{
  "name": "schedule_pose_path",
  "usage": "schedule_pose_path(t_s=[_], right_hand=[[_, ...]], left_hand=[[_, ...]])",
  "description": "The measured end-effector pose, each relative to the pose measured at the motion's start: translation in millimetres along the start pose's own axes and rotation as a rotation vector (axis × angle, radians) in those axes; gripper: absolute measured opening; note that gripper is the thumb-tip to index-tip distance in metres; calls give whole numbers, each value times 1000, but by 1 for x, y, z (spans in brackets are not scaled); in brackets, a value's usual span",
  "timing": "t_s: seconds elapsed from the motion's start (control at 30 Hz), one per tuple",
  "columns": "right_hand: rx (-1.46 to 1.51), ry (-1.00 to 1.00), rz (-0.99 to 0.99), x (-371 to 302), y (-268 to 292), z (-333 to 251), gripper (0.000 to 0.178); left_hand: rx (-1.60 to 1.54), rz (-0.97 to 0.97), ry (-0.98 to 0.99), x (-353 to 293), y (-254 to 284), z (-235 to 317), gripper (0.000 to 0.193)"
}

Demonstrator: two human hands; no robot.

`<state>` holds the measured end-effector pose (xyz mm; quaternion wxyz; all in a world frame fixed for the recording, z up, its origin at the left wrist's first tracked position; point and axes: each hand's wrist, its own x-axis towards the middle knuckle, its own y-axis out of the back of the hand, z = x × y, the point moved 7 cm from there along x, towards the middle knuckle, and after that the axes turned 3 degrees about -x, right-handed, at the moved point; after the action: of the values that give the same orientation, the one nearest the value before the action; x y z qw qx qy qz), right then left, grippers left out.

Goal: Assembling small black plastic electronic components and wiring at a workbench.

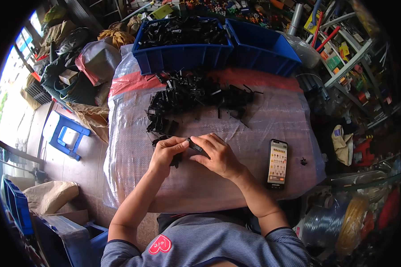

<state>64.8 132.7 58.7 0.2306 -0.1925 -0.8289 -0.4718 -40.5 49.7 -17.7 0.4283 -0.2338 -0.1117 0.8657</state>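
Note:
Above the front half of the table, my left hand [168,153] and my right hand [216,153] meet around a small black plastic part [194,145]. Fingers of both hands are closed on it, and its ends are partly hidden by them. Under my left palm shows another dark piece [176,160]; I cannot tell whether it is held or lying there. Just beyond my hands spreads a loose heap of black plastic parts [182,95], some with thin stems sticking out.
A blue bin [182,58] full of black parts stands at the back beside a second blue bin [267,64]. Translucent woven sheeting [227,189] covers the table. A lit phone [277,164] lies at right, near a tiny black piece [303,161]. On the floor at left is a blue stool [67,133].

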Motion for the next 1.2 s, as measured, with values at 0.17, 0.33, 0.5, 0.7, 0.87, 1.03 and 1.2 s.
schedule_pose_path(t_s=[0.17,0.33,0.5,0.7,0.87,1.03,1.2], right_hand=[[-92,-40,8,-1,-8,-2,42],[-44,-95,45,-5,-14,8,38],[-82,-116,71,3,-15,1,34],[8,-255,38,-3,8,22,54],[-89,-125,22,1,18,4,49],[-107,-152,-95,-1,3,11,39],[-107,-191,-118,0,11,21,35]], left_hand=[[96,-48,-59,-3,-7,-4,13],[265,-16,-220,-7,-14,9,21],[203,27,-226,-9,-9,9,17],[9,125,-307,27,1,78,13],[327,284,-682,147,1,232,15],[535,375,-645,255,-17,291,28],[645,366,-525,237,-32,289,22]])
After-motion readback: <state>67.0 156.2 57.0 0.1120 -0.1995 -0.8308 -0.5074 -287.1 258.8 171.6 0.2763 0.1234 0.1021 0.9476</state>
